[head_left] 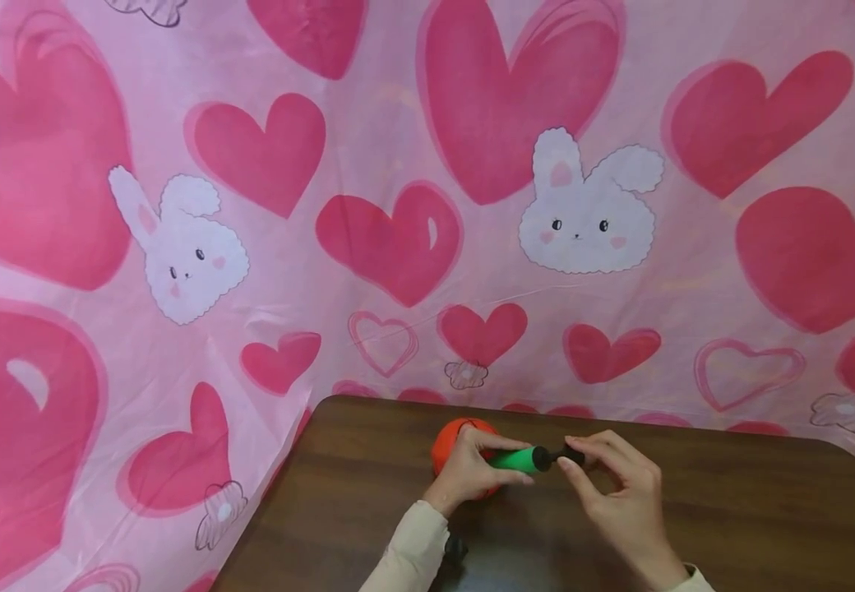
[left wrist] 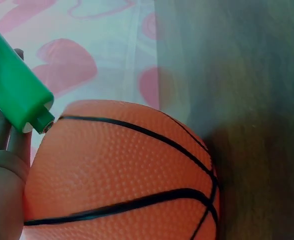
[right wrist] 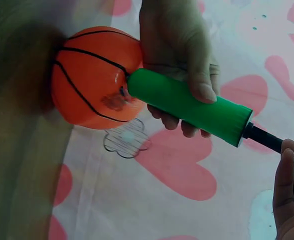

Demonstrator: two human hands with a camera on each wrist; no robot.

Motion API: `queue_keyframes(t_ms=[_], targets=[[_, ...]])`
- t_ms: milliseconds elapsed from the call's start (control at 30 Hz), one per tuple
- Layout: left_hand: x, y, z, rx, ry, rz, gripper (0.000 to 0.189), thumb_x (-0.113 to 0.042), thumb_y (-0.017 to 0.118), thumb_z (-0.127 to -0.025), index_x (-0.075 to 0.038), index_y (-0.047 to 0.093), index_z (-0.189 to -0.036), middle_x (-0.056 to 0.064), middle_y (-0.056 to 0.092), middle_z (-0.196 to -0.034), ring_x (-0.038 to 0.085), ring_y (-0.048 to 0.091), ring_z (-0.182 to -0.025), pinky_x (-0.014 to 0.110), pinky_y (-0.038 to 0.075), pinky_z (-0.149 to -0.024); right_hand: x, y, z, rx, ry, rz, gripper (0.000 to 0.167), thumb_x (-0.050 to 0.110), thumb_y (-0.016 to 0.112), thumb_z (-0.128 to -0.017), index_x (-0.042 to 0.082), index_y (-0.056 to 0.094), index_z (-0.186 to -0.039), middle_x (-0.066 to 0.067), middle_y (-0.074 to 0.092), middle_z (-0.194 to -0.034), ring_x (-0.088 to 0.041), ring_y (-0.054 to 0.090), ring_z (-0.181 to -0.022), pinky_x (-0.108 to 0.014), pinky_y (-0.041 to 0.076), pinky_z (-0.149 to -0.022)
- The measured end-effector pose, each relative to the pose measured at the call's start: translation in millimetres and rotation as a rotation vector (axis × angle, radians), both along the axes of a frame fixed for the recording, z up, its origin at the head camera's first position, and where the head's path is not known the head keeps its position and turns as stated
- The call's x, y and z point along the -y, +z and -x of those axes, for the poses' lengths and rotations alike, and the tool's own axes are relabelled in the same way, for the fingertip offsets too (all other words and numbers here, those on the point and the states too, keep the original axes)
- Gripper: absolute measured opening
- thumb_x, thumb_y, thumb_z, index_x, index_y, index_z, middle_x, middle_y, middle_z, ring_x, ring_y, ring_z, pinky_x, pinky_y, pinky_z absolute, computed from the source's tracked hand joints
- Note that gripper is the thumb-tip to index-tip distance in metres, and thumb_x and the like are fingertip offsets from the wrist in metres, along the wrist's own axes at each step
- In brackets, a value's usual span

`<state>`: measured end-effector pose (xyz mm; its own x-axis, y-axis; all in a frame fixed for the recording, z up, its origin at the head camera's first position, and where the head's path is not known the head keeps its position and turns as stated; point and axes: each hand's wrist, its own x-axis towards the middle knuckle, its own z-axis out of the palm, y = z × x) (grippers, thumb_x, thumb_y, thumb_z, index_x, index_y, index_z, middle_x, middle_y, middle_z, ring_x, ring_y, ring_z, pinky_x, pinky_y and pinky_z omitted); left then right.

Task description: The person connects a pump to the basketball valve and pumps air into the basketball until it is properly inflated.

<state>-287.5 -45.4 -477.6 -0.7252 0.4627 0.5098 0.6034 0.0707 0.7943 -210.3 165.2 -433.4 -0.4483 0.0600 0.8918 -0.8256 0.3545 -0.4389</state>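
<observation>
An orange toy basketball (head_left: 444,444) with black lines sits on the table behind my left hand (head_left: 468,470). That hand grips the green barrel of a hand pump (head_left: 514,460), its thumb and fingers around it in the right wrist view. My right hand (head_left: 623,485) pinches the black handle (head_left: 574,453) at the pump's other end. Between barrel and handle, a short stretch of black rod (right wrist: 267,138) shows. In the left wrist view the pump's small nozzle (left wrist: 42,121) points toward the ball's edge; whether they touch, I cannot tell.
The brown wooden table (head_left: 753,518) ends at a pink cloth backdrop (head_left: 390,123) printed with hearts and rabbits. A small dark object (head_left: 455,549), its kind unclear, lies beside the left sleeve (head_left: 414,543).
</observation>
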Motion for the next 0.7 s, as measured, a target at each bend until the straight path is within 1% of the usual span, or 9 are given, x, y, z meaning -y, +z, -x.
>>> queue_keyframes(t_ms=[100,133,267,333,367,467,533,600,700], targets=[[0.5,1.3,-0.4,0.002,-0.011,-0.017,0.039,-0.009,0.093,-0.077,-0.006,0.081,-0.114,0.012,0.083,-0.098,0.001,0.073,-0.083,0.027,0.063,-0.078,-3,10.2,-6.4,-0.024,0.02,0.011,0.045,-0.027,0.083,-0.059,-0.006,0.079,-0.098,-0.003,0.071,-0.087,-0.001,0.059,-0.075,-0.007,0.05,-0.065],[1.1,2.1,-0.5,0.015,-0.013,-0.019,0.039,-0.01,0.093,-0.077,-0.006,0.081,-0.114,0.013,0.082,-0.098,0.001,0.073,-0.083,0.027,0.063,-0.079,-4,14.6,-8.9,-0.033,0.035,0.024,0.043,-0.027,0.082,-0.06,-0.007,0.078,-0.098,-0.003,0.071,-0.087,-0.002,0.059,-0.075,-0.007,0.05,-0.066],[4.8,4.5,1.0,0.026,-0.005,-0.018,0.04,-0.008,0.093,-0.076,-0.005,0.081,-0.114,0.014,0.082,-0.097,0.0,0.072,-0.083,0.027,0.062,-0.081,-11,33.0,-17.9,-0.079,0.11,0.092,0.03,-0.024,0.081,-0.069,-0.014,0.076,-0.097,-0.004,0.072,-0.089,-0.004,0.059,-0.077,-0.008,0.051,-0.069],[6.1,5.6,1.0,0.038,-0.002,-0.014,0.039,-0.006,0.092,-0.077,-0.006,0.081,-0.115,0.015,0.082,-0.097,0.0,0.071,-0.083,0.027,0.062,-0.082,-13,39.7,-21.4,-0.092,0.128,0.113,0.025,-0.022,0.081,-0.072,-0.016,0.075,-0.096,-0.004,0.073,-0.09,-0.005,0.059,-0.078,-0.009,0.051,-0.07],[6.4,5.8,0.9,0.03,0.0,-0.014,0.039,-0.006,0.092,-0.077,-0.006,0.081,-0.115,0.015,0.082,-0.097,0.0,0.071,-0.083,0.028,0.062,-0.082,-14,42.0,-22.6,-0.097,0.13,0.116,0.024,-0.021,0.081,-0.074,-0.017,0.075,-0.096,-0.002,0.073,-0.09,-0.005,0.058,-0.078,-0.009,0.051,-0.07],[7.1,5.7,0.4,0.028,0.001,-0.018,0.038,-0.006,0.091,-0.078,-0.007,0.081,-0.115,0.014,0.082,-0.097,0.001,0.071,-0.084,0.028,0.062,-0.081,-15,45.5,-25.0,-0.097,0.127,0.108,0.023,-0.019,0.082,-0.074,-0.017,0.075,-0.096,0.001,0.073,-0.092,-0.005,0.058,-0.079,-0.009,0.05,-0.069],[7.0,5.4,0.4,0.021,-0.006,-0.021,0.038,-0.005,0.09,-0.079,-0.006,0.081,-0.115,0.013,0.082,-0.097,0.002,0.071,-0.084,0.028,0.062,-0.082,-15,45.8,-25.7,-0.096,0.127,0.102,0.023,-0.018,0.082,-0.075,-0.016,0.075,-0.096,0.002,0.073,-0.093,-0.005,0.058,-0.079,-0.009,0.051,-0.069],[6.7,5.4,0.0,0.028,-0.008,-0.023,0.038,-0.005,0.09,-0.079,-0.006,0.081,-0.115,0.012,0.082,-0.098,0.002,0.071,-0.085,0.028,0.062,-0.082,-15,45.3,-26.0,-0.096,0.134,0.102,0.023,-0.019,0.082,-0.074,-0.017,0.075,-0.096,0.0,0.074,-0.093,-0.006,0.058,-0.079,-0.009,0.051,-0.07],[6.1,6.1,-0.4,0.018,-0.01,-0.016,0.037,-0.006,0.09,-0.08,-0.005,0.081,-0.115,0.011,0.082,-0.098,0.002,0.071,-0.085,0.029,0.062,-0.082,-15,43.4,-24.8,-0.107,0.176,0.119,0.025,-0.022,0.08,-0.073,-0.018,0.074,-0.097,-0.005,0.074,-0.093,-0.007,0.06,-0.08,-0.01,0.052,-0.072]])
